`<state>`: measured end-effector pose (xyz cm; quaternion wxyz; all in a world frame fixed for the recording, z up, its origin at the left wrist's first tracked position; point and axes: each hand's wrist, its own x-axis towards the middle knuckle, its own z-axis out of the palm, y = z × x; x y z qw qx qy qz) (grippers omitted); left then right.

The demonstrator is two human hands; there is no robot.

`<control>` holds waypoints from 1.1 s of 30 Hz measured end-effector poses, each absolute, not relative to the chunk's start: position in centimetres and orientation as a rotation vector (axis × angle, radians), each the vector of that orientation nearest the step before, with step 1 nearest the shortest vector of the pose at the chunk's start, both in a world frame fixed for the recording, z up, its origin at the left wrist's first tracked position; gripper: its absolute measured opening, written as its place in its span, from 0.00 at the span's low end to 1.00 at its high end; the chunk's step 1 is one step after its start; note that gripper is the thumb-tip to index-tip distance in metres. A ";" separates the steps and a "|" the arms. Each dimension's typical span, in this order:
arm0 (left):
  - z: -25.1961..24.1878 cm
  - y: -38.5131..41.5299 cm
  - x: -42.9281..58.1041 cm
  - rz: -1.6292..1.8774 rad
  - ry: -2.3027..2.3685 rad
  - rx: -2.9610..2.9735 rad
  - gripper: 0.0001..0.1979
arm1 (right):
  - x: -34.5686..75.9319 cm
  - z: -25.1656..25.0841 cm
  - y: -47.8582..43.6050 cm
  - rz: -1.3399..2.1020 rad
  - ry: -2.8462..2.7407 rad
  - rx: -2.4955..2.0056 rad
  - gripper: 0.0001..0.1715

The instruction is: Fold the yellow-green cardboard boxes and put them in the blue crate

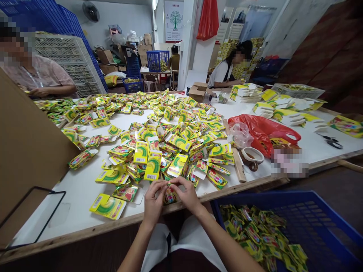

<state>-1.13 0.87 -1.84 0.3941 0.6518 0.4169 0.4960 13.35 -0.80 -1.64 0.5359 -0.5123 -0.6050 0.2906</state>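
Observation:
At the table's front edge, my left hand (154, 199) and my right hand (187, 194) meet over one small yellow and red printed box (170, 195). The fingertips of both hands pinch its top end, and the box stands roughly upright between them. My fingers partly cover it, so whether its flap is closed cannot be seen. Just beyond my hands lies a heap of similar flat yellow-green boxes (152, 165), several with white flaps standing out. One loose box (108, 206) rests on the white table top to the left of my left hand.
A blue crate (326, 223) with green-yellow packets stands low at right. A brown cardboard panel (31, 151) rises at left. A wooden strip (238, 166), a cup (252, 156), a red plastic bag (263, 132) and scissors (331, 141) lie to the right. Two people sit across the table.

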 end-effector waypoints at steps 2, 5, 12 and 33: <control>-1.9 0.5 -1.3 1.246 1.026 1.725 0.08 | 13.0 -2.0 -1.2 0.705 -1.439 -1.192 0.07; -1.3 -0.1 -1.5 1.288 1.068 1.860 0.08 | 13.7 -1.0 -2.6 0.609 -1.461 -1.172 0.08; 0.6 3.0 -1.8 1.325 1.723 2.209 0.27 | 26.4 3.5 -10.7 -0.147 -1.402 -1.817 0.11; -2.1 -0.1 -1.5 1.170 0.966 1.429 0.23 | 12.9 -2.3 -1.8 0.785 -1.272 -1.174 0.17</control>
